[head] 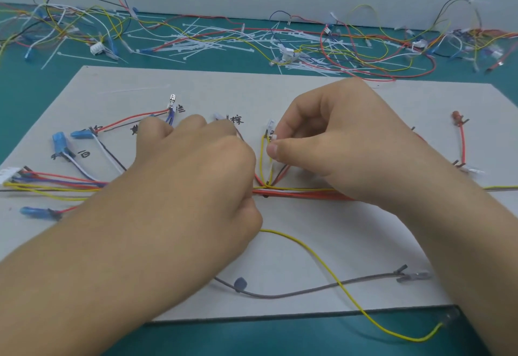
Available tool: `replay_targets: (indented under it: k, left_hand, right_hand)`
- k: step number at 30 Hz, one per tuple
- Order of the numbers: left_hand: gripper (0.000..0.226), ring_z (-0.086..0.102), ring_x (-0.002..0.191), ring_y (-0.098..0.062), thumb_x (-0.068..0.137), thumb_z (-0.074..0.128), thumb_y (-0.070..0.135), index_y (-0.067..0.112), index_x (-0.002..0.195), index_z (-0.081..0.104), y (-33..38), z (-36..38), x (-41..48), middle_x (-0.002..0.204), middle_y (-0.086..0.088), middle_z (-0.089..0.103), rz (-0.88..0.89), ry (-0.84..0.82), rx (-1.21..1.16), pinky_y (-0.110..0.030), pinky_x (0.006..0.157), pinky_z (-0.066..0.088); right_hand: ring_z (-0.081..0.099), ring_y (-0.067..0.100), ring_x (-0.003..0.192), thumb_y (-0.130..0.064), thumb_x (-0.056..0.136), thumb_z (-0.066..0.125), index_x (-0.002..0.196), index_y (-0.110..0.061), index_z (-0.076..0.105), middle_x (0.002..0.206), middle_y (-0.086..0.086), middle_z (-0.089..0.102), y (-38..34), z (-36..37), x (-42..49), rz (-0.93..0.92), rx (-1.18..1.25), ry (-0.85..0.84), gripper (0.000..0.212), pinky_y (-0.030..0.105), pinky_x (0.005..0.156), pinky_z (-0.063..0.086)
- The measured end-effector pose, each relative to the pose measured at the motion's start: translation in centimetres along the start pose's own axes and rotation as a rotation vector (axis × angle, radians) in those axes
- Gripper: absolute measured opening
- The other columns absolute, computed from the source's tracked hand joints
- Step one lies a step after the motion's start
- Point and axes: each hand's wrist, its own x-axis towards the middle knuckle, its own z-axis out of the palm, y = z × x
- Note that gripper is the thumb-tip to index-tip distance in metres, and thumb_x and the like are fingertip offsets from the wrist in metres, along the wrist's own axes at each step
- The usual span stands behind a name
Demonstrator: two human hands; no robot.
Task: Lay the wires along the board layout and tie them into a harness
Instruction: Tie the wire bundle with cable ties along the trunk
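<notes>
Wires (56, 184) w/ blue plugs (60, 142) lay fanned on board (280, 86) at left. Left hand (196, 176) curled over the red bundle (294, 193); its grip was hidden, can't tell. Right hand (336, 145) pinched a white tie (274, 137) just above. Risk: tie cinches w/ loose yellow wire (322, 260) left out, or slips from the pinch.

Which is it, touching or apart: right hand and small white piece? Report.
Touching. The head view shows the right hand pinching the white piece between thumb and forefinger.
</notes>
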Motion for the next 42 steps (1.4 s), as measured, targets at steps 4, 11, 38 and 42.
replay_targets:
  k: [4, 11, 38, 42]
  left_hand:
    - [0.026, 0.049, 0.093, -0.018, 0.087, 0.025, 0.034, 0.030, 0.086, 0.051, -0.4, -1.3, 0.1, 0.085, 0.012, 0.050, -0.003, -0.050, 0.170, -0.039, 0.089, 0.030]
    - [0.018, 0.041, 0.092, 0.010, 0.087, 0.040, 0.047, 0.037, 0.085, 0.056, -2.4, -1.9, 0.7, 0.083, 0.020, 0.052, 0.096, -0.007, -0.126, -0.023, 0.082, 0.025]
    - [0.017, 0.068, 0.078, -0.047, 0.084, 0.070, 0.020, 0.027, 0.100, 0.070, -4.3, -0.9, 2.6, 0.078, -0.007, 0.078, 0.082, -0.173, -0.851, -0.070, 0.073, 0.055]
    - [0.007, 0.071, 0.077, -0.043, 0.083, 0.070, 0.020, 0.023, 0.088, 0.069, -4.1, -0.9, 2.5, 0.076, -0.007, 0.078, 0.069, -0.143, -0.842, -0.069, 0.073, 0.057]
  right_hand:
    - [0.061, 0.010, 0.049, -0.021, 0.080, 0.082, 0.072, -0.017, 0.073, 0.062, 0.000, 0.072, -0.1, -0.1, -0.1, 0.011, 0.012, -0.035, 0.013, 0.030, 0.051, 0.052]
    - [0.065, 0.014, 0.053, -0.018, 0.081, 0.079, 0.074, -0.017, 0.073, 0.063, 0.002, 0.073, -0.4, -0.3, -0.4, -0.022, 0.011, -0.129, 0.010, 0.032, 0.054, 0.053]
    - [0.047, 0.004, 0.047, -0.025, 0.077, 0.085, 0.075, -0.025, 0.077, 0.054, -0.006, 0.062, 0.4, -1.4, -0.1, -0.117, 0.023, -0.273, 0.008, 0.022, 0.052, 0.038]
    - [0.045, 0.005, 0.042, -0.019, 0.077, 0.084, 0.072, -0.021, 0.078, 0.049, -0.005, 0.059, 0.3, -1.4, -0.2, -0.103, 0.077, -0.295, 0.008, 0.012, 0.042, 0.033]
